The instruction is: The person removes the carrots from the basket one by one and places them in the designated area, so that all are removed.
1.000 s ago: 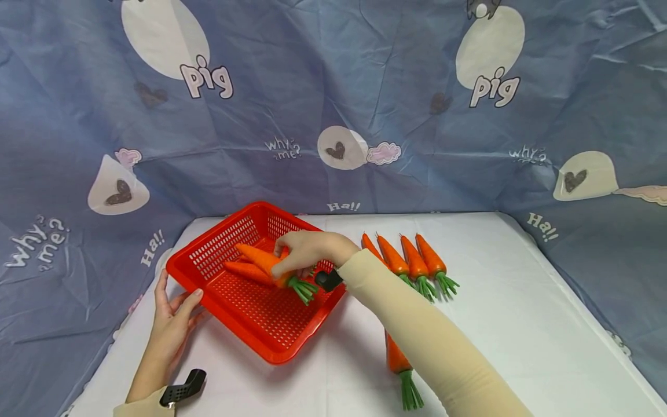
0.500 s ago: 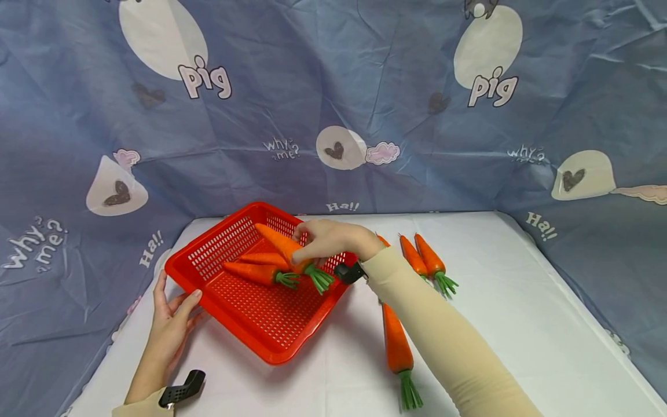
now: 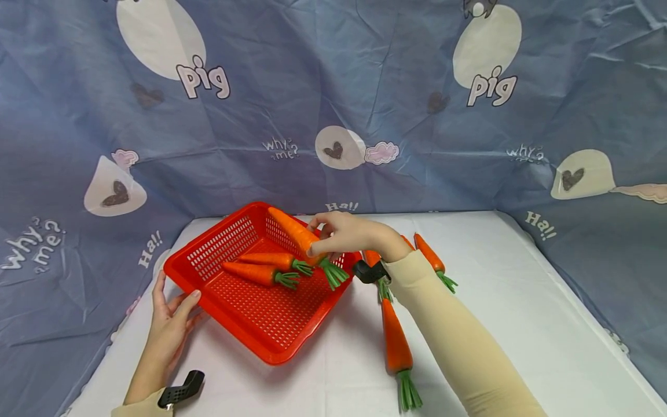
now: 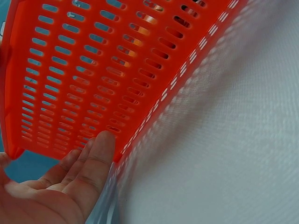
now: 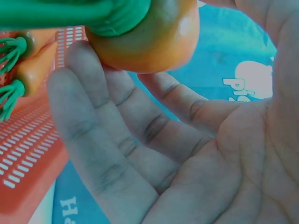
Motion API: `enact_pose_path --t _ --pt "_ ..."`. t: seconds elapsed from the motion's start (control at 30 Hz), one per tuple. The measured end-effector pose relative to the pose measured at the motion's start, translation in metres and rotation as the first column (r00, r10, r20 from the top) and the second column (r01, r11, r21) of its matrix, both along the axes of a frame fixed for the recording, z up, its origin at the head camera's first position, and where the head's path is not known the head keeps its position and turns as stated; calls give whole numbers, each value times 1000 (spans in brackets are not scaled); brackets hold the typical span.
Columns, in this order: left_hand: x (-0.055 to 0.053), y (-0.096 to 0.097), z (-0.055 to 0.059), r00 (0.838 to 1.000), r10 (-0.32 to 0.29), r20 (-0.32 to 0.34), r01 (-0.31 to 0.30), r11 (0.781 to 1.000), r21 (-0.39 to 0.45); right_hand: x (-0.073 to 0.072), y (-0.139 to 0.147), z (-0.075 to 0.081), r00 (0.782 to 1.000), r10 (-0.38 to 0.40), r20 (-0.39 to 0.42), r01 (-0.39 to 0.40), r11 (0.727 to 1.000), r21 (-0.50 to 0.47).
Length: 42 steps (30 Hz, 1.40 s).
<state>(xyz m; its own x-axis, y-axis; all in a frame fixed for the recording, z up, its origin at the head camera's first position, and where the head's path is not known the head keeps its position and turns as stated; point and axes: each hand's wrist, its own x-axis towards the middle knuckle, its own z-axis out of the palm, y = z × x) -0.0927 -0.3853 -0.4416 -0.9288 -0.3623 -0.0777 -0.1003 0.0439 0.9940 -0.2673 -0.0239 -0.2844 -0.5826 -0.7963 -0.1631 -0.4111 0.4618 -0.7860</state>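
My left hand grips the near-left corner of the red basket, thumb on one side and fingers on the other. In the left wrist view, fingers lie against the holed outer wall. My right hand pinches an orange carrot near its thick, green-topped end, above the basket's right part. The right wrist view shows that carrot at the fingertips, its green stems pointing left. Inside the basket lie two carrots side by side, an upper carrot and a lower carrot.
On the white tablecloth, one carrot lies right of the basket. Farther back are another carrot and more carrots partly hidden by the right arm. A blue printed cloth hangs behind the table.
My right hand has moved right and slightly back with the held carrot, away from the two carrots in the basket, which now show fully. The left hand and basket have stayed put.
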Motion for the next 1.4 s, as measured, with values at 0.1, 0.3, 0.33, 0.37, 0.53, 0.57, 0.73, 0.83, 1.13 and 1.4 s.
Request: enact_pose_path --t 0.1,0.3,0.33,0.37,0.53,0.57,0.73,0.83,1.13,1.4 --pt "0 0 0 1000 3 6 -3 1000 -3 2 9 0 1000 -10 5 11 1000 -27" --pt "-1 0 0 1000 5 6 -5 1000 3 7 29 -3 999 -35 28 37 996 -76" --pt "-1 0 0 1000 4 5 -4 1000 4 8 32 -4 999 -44 33 46 996 -82" --pt "-1 -1 0 1000 4 7 -4 1000 3 8 36 -5 998 -53 38 56 995 -88" --pt "-1 -1 -1 1000 2 14 -2 1000 0 13 53 -11 997 -82 8 82 991 -101" --pt "-1 -1 -1 1000 2 16 -2 1000 0 14 56 -13 996 -89 -1 88 991 -103" --pt "-1 -1 -1 1000 -5 12 5 1000 2 22 75 -18 989 -148 8 148 982 -119" --pt "0 -2 -2 1000 -6 10 6 1000 8 26 84 -20 981 -187 54 192 973 -126" --pt "0 0 -2 1000 0 -6 0 1000 9 32 108 -30 969 -241 57 247 957 -154" --pt "1 0 -1 1000 2 -8 -2 1000 21 39 129 -40 968 -249 23 248 948 -200"
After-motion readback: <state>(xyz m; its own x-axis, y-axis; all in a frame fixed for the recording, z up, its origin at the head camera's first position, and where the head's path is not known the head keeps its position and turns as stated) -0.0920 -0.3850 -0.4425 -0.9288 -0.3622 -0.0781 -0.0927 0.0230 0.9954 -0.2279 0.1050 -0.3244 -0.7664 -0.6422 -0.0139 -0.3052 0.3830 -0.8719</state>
